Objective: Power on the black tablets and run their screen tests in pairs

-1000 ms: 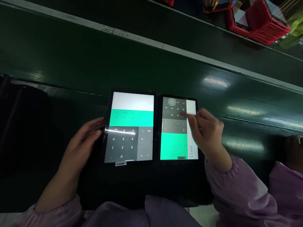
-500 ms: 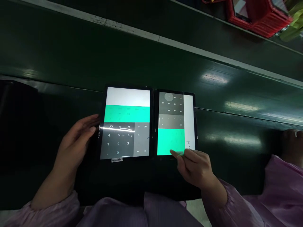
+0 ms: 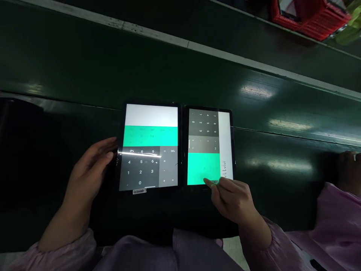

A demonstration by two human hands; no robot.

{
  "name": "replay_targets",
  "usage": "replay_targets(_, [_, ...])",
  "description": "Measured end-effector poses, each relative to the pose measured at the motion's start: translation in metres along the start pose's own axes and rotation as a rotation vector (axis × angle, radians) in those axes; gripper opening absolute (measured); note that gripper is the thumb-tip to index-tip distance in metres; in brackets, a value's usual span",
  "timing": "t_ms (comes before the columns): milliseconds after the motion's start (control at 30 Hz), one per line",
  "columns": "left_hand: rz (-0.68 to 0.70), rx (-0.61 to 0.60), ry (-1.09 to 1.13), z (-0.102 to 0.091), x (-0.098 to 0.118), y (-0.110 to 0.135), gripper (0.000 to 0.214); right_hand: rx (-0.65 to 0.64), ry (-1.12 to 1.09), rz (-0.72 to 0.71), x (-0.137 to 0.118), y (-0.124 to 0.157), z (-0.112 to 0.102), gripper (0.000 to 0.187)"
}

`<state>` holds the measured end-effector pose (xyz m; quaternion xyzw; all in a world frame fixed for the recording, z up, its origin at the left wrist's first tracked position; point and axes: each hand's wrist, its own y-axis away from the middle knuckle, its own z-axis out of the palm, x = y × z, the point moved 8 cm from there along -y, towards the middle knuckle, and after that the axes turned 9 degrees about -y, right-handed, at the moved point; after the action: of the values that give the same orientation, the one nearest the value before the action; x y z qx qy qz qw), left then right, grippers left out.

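Two tablets with calculator screens lie side by side on the dark green workbench. The left tablet [image 3: 150, 162] is upright to me, with a barcode label [image 3: 139, 191] at its lower edge. On the right tablet [image 3: 203, 165] the calculator appears turned sideways. My left hand [image 3: 90, 169] rests beside the left tablet's left edge, thumb and fingers stretched out, holding nothing. My right hand [image 3: 232, 197] has its index finger stretched onto the green panel at the bottom of the right tablet, the other fingers curled in. Nothing shows in that hand.
Dark green workbench [image 3: 158, 79] runs across, with a pale strip [image 3: 203, 47] behind the tablets. Red trays [image 3: 318, 20] sit at the upper right, next to something yellow-green [image 3: 351, 30]. At the right edge are another person's hand [image 3: 346, 167] and purple sleeve [image 3: 335, 210].
More characters now show in the right tablet's white display strip, and the grey touch circle over its 1 key is gone. Both hands stay nearly in place; the view shifts slightly.
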<state>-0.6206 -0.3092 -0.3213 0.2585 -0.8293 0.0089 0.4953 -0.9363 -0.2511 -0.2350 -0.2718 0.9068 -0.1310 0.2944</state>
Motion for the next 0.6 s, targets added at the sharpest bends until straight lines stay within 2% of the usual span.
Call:
replay_targets(133, [-0.022, 0.011, 0.028, 0.0, -0.001, 0.0, 0.037, 0.105, -0.02, 0.047, 0.008, 0.005, -0.019, 0.044])
replay_targets(233, [-0.05, 0.001, 0.056, 0.002, -0.004, -0.001, 0.036, 0.248, -0.067, 0.21, 0.029, 0.011, -0.037, 0.041])
replay_targets(333, [-0.059, -0.02, 0.071, 0.003, -0.007, -0.004, 0.036, 0.354, -0.088, 0.437, 0.061, 0.023, -0.055, 0.043])
replay_targets(400, [-0.055, -0.03, 0.079, 0.005, -0.01, -0.007, 0.037, 0.333, -0.067, 0.637, 0.088, 0.033, -0.061, 0.046])
replay_targets(467, [-0.053, -0.03, 0.086, 0.005, -0.012, -0.009, 0.039, 0.258, -0.028, 0.817, 0.113, 0.043, -0.061, 0.058])
replay_targets(533, [-0.055, -0.021, 0.086, 0.005, -0.014, -0.011, 0.041, 0.175, -0.009, 0.927, 0.132, 0.049, -0.056, 0.074])
replay_targets(600, [-0.058, -0.022, 0.077, 0.006, -0.014, -0.012, 0.042, 0.116, -0.045, 0.962, 0.143, 0.048, -0.045, 0.082])
